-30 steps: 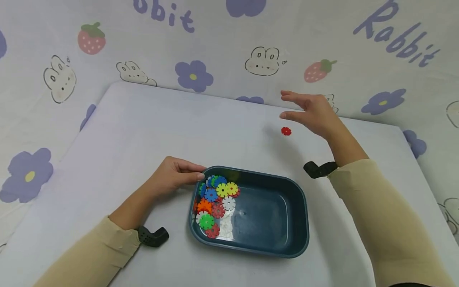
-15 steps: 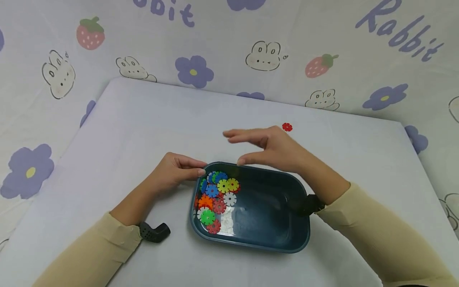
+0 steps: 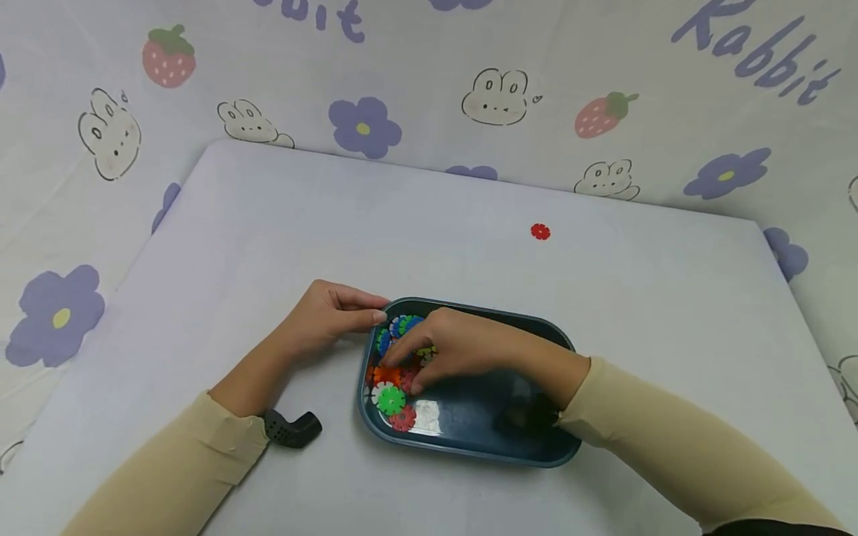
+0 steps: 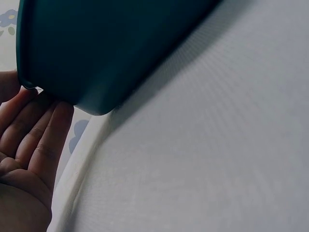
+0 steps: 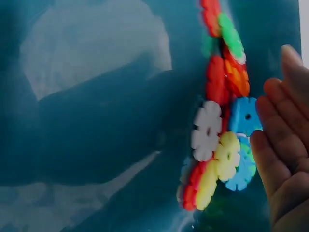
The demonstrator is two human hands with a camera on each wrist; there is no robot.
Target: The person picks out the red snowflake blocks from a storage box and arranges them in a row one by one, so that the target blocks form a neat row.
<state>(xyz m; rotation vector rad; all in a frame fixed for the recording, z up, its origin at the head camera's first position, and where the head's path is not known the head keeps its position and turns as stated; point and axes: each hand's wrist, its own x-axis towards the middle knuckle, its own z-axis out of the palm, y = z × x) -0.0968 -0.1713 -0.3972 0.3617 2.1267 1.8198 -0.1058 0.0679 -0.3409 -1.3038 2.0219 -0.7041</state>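
A dark teal plastic basin stands on the white table. Notched flower-shaped plastic discs in several colours, among them a green disc and an orange disc, are heaped at its left end. My left hand pinches the basin's far left corner, thumb on the rim and fingers against the outer wall, as the left wrist view shows. Inside the basin, my right hand hovers over the heap with fingers spread and nothing held. In the right wrist view its fingertips are close beside a blue disc; whether they touch is unclear.
One red disc lies alone on the table, beyond the basin toward the far right. A printed cloth with rabbits, flowers and strawberries hangs behind the table. Each wrist carries a small black camera, such as the left camera.
The right hand has come from near the lone red disc, leftward and down into the basin over the heaped discs. My left hand stays at the corner. The head view has tilted slightly.
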